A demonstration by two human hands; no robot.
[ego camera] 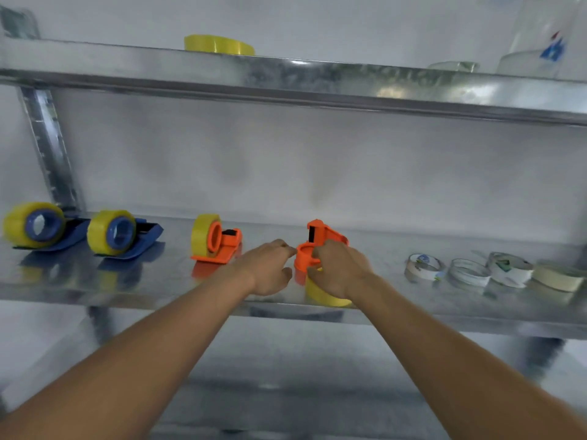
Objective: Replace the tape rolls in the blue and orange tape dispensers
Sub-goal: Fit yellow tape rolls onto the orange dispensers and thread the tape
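Two blue dispensers (47,228) (127,235) stand at the left of the metal shelf (158,290), each carrying a yellow tape roll. An orange dispenser (222,246) with a yellow roll stands in the middle. A second orange dispenser (320,236) is tipped up with its round hub bare. My right hand (341,269) covers and grips a yellow tape roll (327,296) just below that hub, with its fingers curled against the dispenser. My left hand (270,269) reaches in from the left with loosely curled fingers. Its fingertips touch the hub's left edge.
Several spent tape cores (424,266) and a cream roll (557,276) lie in a row at the shelf's right. On the upper shelf (317,77) lie a yellow roll (219,45), a clear roll and a clear plastic bag. A metal post rises at the left.
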